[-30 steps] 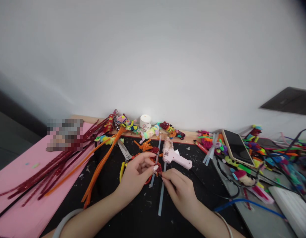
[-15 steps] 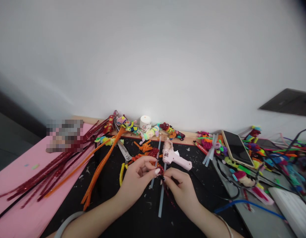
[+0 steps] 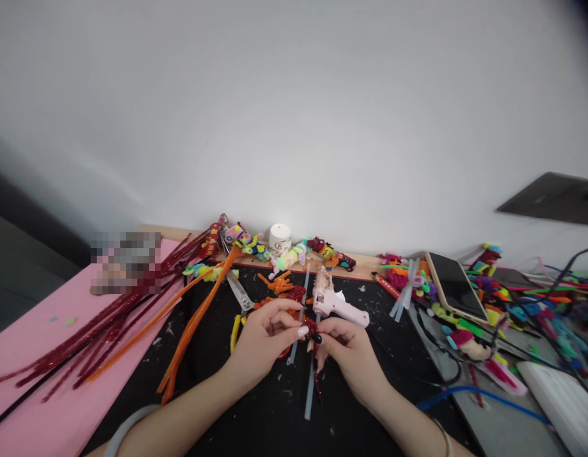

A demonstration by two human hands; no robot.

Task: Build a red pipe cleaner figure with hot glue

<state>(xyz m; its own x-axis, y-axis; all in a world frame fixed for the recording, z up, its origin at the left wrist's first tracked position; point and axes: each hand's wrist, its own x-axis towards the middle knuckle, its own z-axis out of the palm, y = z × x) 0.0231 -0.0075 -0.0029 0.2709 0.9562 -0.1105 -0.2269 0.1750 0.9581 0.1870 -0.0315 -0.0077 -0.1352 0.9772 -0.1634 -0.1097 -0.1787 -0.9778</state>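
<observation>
A small red tinsel pipe cleaner (image 3: 312, 327) is pinched between both hands above the black mat (image 3: 256, 419), its thin end hanging down below. My left hand (image 3: 263, 336) grips it from the left with thumb and fingertips. From the right, my right hand (image 3: 351, 355) pinches the same piece; a dark nail shows at its tip. Fingers partly cover the piece, so its full shape is hidden. Just behind the hands lies a pink glue gun (image 3: 339, 308), with a clear glue stick (image 3: 309, 393) running beneath the fingers. Yellow-handled scissors (image 3: 240, 293) lie left of them.
Orange pipe cleaners (image 3: 199, 324) and red tinsel stems (image 3: 98, 324) spread over the pink surface (image 3: 18, 412) at left. Finished figures and a white cup (image 3: 280, 238) line the wall. At right are a phone (image 3: 456, 285), a blue stem (image 3: 479, 392) and many colourful pieces.
My right hand has turned slightly and its fingers have shifted on the red pipe cleaner. The hanging end has swung a little. My left hand keeps nearly the same place.
</observation>
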